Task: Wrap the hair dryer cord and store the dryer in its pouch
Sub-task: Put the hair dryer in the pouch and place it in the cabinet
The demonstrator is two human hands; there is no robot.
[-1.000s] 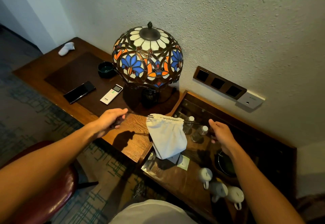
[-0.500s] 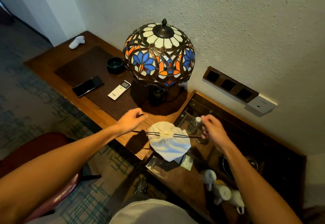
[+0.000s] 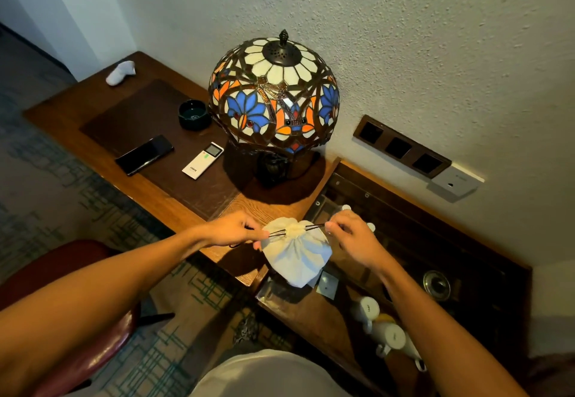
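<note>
A white cloth pouch (image 3: 297, 255) hangs in the air over the gap between the wooden desk (image 3: 273, 206) and the lower side cabinet. Its mouth is gathered tight at the top. Dark drawstrings (image 3: 311, 228) run out of the mouth to both sides. My left hand (image 3: 235, 231) pinches the left strings close to the pouch. My right hand (image 3: 353, 236) pinches the right strings close to the pouch. The hair dryer and its cord are hidden; the pouch bulges.
A stained-glass lamp (image 3: 275, 94) stands just behind the pouch. A phone (image 3: 144, 154), a white remote (image 3: 203, 160) and a dark ashtray (image 3: 194, 114) lie on the desk. White mugs (image 3: 381, 325) and small bottles sit on the lower cabinet (image 3: 314, 315). A red chair (image 3: 62, 272) is at the left.
Both hands have come inward along the drawstrings to the pouch. The pouch mouth has drawn shut into a tight pucker.
</note>
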